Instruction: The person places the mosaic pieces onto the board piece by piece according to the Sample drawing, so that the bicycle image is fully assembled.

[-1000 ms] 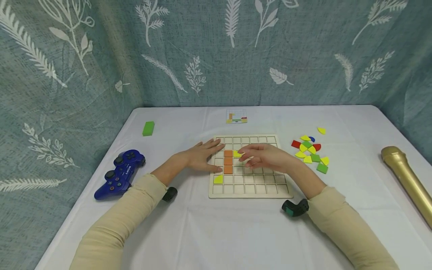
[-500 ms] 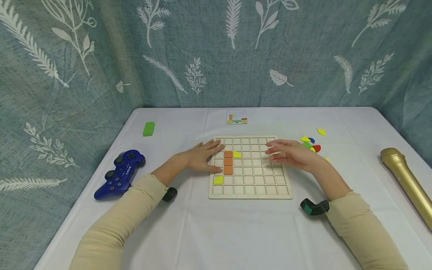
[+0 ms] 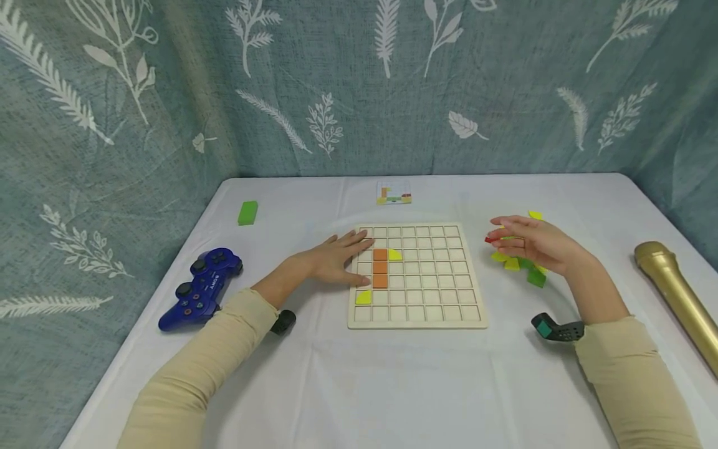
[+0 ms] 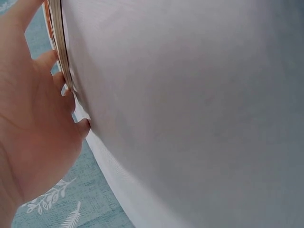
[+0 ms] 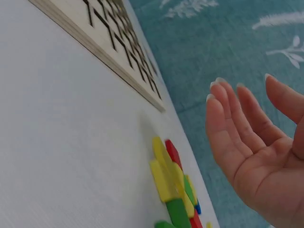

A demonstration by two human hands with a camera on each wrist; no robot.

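A wooden grid board point(image 3: 426, 280) lies at the middle of the table. In it sit several orange square tiles point(image 3: 380, 267), a yellow quarter-round tile point(image 3: 395, 255) and a yellow tile point(image 3: 363, 297) near the lower left corner. My left hand point(image 3: 335, 260) rests spread on the board's left edge; in the left wrist view its fingertips touch that edge. Over the pile of coloured tiles point(image 5: 166, 178) at the right hovers my right hand point(image 3: 533, 241), its fingers loosely bent and holding nothing. It hides part of the pile, where yellow, green and red pieces show.
Behind the board lies a small pattern card point(image 3: 394, 193). A green block point(image 3: 247, 213) is at the back left, with a blue game controller point(image 3: 201, 289) in front of it. A gold microphone-shaped object point(image 3: 675, 299) lies at the right edge. A patterned curtain point(image 3: 359, 93) hangs behind the table.
My right hand has moved right, from above the yellow quarter-round tile on the board to above the tile pile. The left hand has stayed on the board's edge.
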